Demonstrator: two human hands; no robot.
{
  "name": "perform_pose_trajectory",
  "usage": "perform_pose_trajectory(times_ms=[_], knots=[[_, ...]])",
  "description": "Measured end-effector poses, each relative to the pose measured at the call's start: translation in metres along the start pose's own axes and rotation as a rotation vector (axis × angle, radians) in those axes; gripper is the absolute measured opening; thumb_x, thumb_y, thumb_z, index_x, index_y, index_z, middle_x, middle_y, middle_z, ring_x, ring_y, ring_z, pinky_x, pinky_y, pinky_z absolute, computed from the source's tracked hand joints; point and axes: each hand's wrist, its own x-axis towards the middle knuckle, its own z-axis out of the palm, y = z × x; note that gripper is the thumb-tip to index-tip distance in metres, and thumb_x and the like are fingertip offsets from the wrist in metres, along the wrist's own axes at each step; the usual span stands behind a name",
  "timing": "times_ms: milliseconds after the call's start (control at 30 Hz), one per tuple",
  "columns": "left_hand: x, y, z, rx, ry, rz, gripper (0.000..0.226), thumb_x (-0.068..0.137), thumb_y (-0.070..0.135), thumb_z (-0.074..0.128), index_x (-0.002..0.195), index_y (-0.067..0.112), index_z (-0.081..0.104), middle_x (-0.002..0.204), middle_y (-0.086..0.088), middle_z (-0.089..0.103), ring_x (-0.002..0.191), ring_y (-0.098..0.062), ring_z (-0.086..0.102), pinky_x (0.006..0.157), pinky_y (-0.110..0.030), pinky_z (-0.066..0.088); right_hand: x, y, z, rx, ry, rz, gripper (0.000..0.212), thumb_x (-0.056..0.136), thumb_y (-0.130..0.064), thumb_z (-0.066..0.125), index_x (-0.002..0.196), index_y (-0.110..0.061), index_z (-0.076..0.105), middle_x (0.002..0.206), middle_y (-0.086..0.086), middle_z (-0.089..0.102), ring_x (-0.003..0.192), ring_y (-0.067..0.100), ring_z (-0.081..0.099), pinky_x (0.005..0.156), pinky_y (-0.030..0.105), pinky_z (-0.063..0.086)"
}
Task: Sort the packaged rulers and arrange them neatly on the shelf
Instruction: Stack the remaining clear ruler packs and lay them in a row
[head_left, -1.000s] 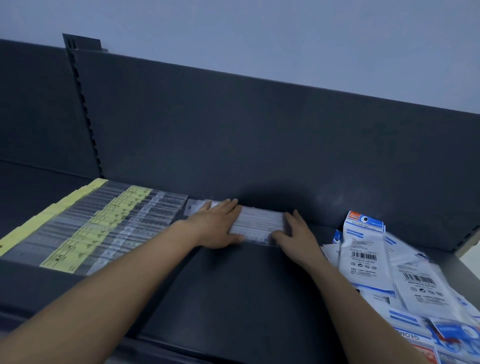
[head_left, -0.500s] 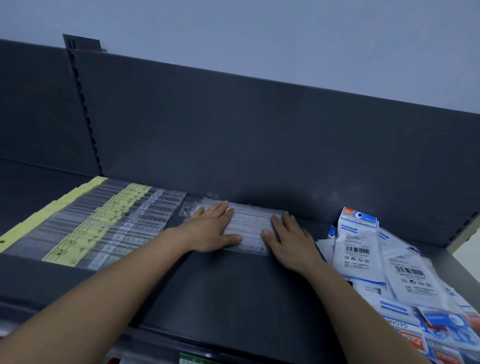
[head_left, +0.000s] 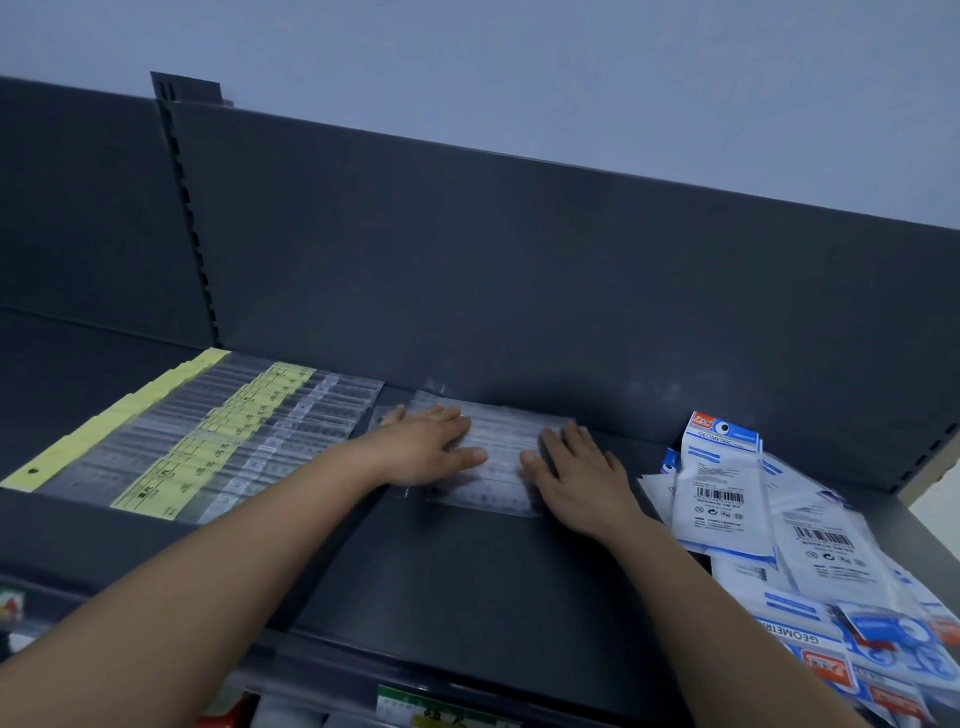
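Grey metal shelf (head_left: 467, 597) fills most of what I see, running under both of my forearms and out past each hand. Its dark back panel (head_left: 519, 286) rises just beyond my fingertips, and a slotted upright (head_left: 189, 218) stands well off to the left of my left hand. Above the panel there is a pale wall (head_left: 519, 62).

Left of my left hand lies a long row of packaged rulers (head_left: 208, 441) in clear sleeves with yellow cards. They sit flat, side by side and overlapping, and the nearest end of the row is just beside my left wrist. Right of my right hand a loose pile of white and blue packets (head_left: 779, 545) sprawls at mixed angles, barcodes up. The top one is printed GEOMETRIC and is near my right wrist, though not touching it.

Between those two groups, against the foot of the back panel, is a small stack of clear ruler packets (head_left: 501, 467), flat on the shelf. My left hand (head_left: 431, 452) lies palm down on its left half, fingers straight and spread a little. My right hand (head_left: 576, 478) lies the same way on its right end. Neither hand curls round anything, and the thumbs nearly meet over the middle of the stack.

A green label (head_left: 415, 701) shows on the shelf's front edge, below my arms.
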Motion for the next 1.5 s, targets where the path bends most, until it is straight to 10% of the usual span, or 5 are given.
perform_pose_trajectory(times_ms=[1500], knots=[[-0.075,0.012,0.03,0.043,0.007,-0.023,0.08,0.093,0.066,0.027,0.154,0.025,-0.003,0.159,0.004,-0.019,0.146,-0.01,-0.018,0.118,-0.047,-0.01,-0.069,-0.008,0.007,-0.011,-0.094,-0.007,0.063,0.1,-0.055,0.019,0.155,-0.029,0.003,0.162,0.001,-0.014,0.148,0.015,-0.017,0.118,0.047,-0.006]])
